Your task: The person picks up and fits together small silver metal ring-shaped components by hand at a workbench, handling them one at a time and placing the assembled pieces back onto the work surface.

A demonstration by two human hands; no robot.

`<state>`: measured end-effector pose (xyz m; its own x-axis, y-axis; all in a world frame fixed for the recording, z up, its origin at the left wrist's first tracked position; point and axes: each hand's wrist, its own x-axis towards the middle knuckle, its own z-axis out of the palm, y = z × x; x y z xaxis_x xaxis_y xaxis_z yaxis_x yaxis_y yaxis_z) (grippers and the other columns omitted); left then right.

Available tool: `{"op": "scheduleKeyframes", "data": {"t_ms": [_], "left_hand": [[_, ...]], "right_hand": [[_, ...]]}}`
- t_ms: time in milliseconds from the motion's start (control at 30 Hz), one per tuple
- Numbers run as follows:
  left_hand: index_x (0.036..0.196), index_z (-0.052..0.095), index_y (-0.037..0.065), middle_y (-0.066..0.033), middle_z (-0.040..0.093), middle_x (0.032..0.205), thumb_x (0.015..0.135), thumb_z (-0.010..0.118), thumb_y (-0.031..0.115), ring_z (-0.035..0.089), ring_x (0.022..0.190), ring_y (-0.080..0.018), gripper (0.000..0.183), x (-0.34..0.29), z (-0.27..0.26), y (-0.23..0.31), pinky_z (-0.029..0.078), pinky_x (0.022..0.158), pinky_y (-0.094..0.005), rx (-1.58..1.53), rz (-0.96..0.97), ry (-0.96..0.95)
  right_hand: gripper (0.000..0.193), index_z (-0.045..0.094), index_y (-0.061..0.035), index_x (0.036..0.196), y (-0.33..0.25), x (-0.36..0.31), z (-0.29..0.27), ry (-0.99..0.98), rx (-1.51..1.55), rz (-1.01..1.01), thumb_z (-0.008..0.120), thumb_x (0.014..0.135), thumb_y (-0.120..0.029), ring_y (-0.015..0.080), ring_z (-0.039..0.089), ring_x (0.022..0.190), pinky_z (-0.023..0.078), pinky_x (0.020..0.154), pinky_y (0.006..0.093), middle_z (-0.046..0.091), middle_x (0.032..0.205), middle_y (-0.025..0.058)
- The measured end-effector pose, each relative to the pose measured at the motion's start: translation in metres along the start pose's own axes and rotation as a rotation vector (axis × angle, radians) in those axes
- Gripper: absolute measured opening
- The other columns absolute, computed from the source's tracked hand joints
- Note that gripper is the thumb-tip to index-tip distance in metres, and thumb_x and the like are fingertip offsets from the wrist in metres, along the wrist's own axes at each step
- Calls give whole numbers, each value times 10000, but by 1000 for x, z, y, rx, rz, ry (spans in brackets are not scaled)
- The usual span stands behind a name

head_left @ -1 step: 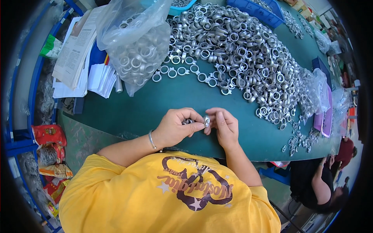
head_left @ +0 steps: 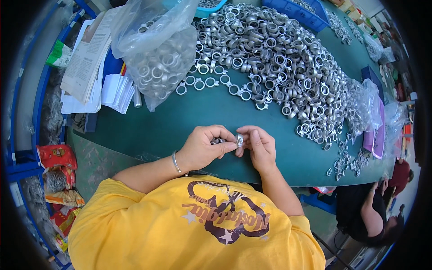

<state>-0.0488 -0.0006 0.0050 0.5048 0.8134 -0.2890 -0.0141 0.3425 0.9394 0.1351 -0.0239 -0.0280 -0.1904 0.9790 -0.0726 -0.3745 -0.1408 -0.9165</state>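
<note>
**Little moved since earlier frame: right-hand fingers shift slightly at most; ring stays between the hands**

The silver ring (head_left: 239, 140) lies at three o'clock from the left hand (head_left: 204, 146), clamped between its thumb and finger. More metal parts (head_left: 218, 140) show in that hand's curl. The ring's longer visible side runs roughly twelve to six. From the right hand (head_left: 261, 148) it lies at ten o'clock, close to the curled fingertips; whether these grip it cannot be told. The left hand is the nearer. The ring pile (head_left: 279, 49) lies at one o'clock, well apart.
</note>
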Motion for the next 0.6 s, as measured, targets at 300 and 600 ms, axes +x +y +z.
{"op": "scheduleKeyframes", "data": {"t_ms": [300, 600], "left_hand": [[897, 621, -3, -10, 577, 713, 836, 629, 86, 489, 550, -44, 108, 0, 4, 1, 377, 484, -166, -25, -45, 0], [915, 583, 12, -12, 582, 684, 842, 625, 116, 489, 551, -34, 134, 4, 0, -2, 370, 448, -158, -171, -181, 30]], "right_hand": [[255, 570, 40, 1002, 5, -1, -2, -51, 3, 29, 481, 938, -189, 109, 575, 614, 465, 547, 209, 603, 796, 73], [236, 517, 27, 1046, 1, 2, -1, -46, 197, -185, 590, 822, 21, 190, 592, 917, 512, 776, 301, 585, 1058, 175]]}}
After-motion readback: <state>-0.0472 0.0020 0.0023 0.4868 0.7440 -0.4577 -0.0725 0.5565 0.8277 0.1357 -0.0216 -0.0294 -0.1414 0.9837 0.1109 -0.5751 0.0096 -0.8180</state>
